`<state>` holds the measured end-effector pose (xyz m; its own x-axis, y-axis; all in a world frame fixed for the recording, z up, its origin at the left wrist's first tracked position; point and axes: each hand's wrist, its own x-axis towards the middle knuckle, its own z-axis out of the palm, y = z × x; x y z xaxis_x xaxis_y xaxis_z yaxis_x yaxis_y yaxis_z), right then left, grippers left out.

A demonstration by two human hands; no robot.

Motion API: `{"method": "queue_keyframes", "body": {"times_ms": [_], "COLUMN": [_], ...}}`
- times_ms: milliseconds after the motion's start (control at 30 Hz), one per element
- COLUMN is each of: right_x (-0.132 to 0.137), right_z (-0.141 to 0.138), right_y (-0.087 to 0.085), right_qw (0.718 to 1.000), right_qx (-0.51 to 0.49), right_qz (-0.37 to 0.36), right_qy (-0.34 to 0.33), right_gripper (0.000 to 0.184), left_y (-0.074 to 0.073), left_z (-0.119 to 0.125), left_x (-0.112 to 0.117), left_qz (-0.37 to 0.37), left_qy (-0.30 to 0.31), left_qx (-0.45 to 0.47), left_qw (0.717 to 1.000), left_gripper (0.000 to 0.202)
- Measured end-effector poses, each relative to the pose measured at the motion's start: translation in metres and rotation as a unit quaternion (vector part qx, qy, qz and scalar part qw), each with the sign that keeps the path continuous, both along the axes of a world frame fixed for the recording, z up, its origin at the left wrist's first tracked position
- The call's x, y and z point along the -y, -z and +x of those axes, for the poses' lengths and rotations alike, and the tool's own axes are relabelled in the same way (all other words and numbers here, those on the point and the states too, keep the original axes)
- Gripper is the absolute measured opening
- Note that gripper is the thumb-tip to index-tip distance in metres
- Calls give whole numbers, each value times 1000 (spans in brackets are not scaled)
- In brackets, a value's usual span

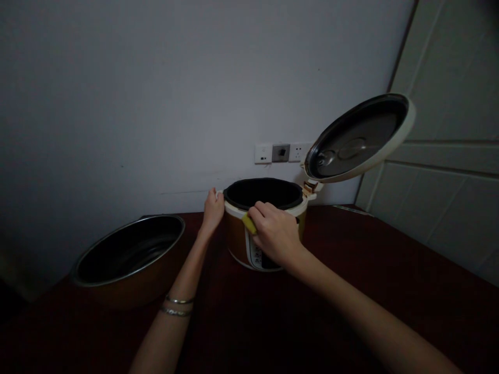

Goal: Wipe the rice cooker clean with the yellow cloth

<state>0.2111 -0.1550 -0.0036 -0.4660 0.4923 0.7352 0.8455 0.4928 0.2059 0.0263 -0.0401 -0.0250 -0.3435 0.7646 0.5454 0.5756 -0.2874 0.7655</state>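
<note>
A rice cooker (238, 234) with a white rim and an orange-brown body stands on the dark red table, its dark inside showing. Its round lid (353, 145) is swung up to the right on the hinge. My left hand (213, 210) is closed on the cooker's left side at the rim, near a small white part. A yellow-green sponge (249, 224) is pinched in my right hand (275, 228), which is against the front of the cooker just under the rim. That hand covers part of the control panel (257, 257).
A wide, dark-lined pot (128, 254) with a metallic rim stands to the left, appearing tilted. Behind the cooker, the wall carries sockets and a switch (280, 153). A pale panelled door (440, 156) rises at the right beside the table (351, 280).
</note>
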Motion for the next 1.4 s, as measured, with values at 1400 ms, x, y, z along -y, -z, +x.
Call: {"method": "queue_keyframes", "body": {"times_ms": [1400], "right_x": [3], "right_z": [14], "right_y": [10], "right_qw": [998], "right_qx": [-11], "right_qz": [45], "right_qy": [37], "right_gripper": [5], "left_y": [-3], "left_z": [3], "left_x": [5], "left_qz": [-17], "left_qy": [-10], "left_qx": [-31], "left_qw": [999], "left_gripper": [46]}}
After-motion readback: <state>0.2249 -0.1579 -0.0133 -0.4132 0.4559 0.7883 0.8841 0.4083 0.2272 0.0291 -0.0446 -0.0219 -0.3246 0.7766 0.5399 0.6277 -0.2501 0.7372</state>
